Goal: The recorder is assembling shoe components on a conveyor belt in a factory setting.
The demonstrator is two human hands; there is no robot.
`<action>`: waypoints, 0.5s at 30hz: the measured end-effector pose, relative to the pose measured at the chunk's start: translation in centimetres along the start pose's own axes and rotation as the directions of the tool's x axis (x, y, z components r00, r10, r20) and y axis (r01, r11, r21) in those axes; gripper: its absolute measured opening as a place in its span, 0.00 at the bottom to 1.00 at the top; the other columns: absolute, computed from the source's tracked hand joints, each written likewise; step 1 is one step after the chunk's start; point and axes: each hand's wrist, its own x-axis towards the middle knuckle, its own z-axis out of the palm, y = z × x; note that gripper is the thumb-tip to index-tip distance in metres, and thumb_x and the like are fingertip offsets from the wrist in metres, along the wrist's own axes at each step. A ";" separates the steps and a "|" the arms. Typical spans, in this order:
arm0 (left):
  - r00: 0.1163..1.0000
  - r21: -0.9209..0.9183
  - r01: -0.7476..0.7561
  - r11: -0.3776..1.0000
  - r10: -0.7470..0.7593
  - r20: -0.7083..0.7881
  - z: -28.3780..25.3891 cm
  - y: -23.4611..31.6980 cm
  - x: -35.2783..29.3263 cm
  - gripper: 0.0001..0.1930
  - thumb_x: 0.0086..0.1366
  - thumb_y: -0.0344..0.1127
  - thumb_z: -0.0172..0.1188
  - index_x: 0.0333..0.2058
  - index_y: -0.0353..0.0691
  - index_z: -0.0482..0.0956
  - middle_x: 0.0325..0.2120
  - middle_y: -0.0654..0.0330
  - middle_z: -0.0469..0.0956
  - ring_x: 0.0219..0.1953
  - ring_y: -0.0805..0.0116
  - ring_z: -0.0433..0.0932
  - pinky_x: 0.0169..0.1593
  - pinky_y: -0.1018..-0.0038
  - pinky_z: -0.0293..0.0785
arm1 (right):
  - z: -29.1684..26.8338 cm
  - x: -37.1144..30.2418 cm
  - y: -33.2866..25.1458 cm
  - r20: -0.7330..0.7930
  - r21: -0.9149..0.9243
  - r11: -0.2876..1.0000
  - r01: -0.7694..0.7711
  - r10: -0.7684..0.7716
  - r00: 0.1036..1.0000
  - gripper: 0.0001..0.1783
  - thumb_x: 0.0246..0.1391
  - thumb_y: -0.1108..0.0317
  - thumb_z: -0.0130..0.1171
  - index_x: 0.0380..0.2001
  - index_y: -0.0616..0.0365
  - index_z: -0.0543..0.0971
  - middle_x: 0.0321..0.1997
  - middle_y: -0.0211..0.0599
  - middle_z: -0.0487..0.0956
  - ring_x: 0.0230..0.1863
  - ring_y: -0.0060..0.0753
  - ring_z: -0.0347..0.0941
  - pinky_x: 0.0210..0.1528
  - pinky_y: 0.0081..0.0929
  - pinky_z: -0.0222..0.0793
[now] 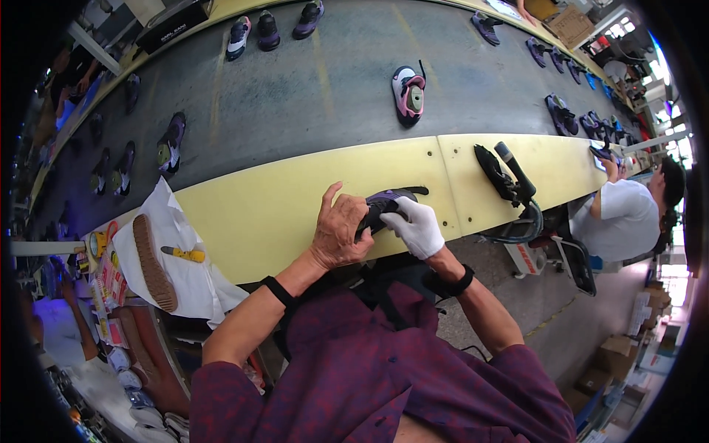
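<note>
A dark purple and black shoe [382, 202] is between my hands at the edge of the yellow bench, with a black strap [418, 190] sticking out beyond it. My bare left hand [340, 227] grips the shoe from the left, its index finger raised and the thumb against the upper. On the other side my right hand [418, 229], in a white glove, has its fingers bent onto the shoe. What the gloved fingertips pinch is partly hidden. The shoe's near end is covered by my hands.
Left on the yellow bench [244, 199], white paper [210, 284] bears a brown sole [153, 266] and a yellow-handled utility knife [183, 254]. A black handled tool [509, 177] lies right. Beyond, a grey conveyor [295, 111] carries several shoes, one [409, 96] straight ahead. A co-worker [628, 214] sits right.
</note>
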 end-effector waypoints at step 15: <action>0.993 -0.042 0.100 0.994 -0.102 -0.052 -0.3 0.0 1.5 0.19 0.45 0.33 0.66 0.38 0.39 0.74 0.34 0.51 0.71 0.40 0.46 0.77 0.66 0.40 0.69 | 2.3 5.5 -0.3 0.049 -0.388 0.824 0.412 -0.428 0.902 0.10 0.57 0.76 0.65 0.42 0.57 0.85 0.34 0.47 0.82 0.34 0.57 0.79 0.38 0.46 0.72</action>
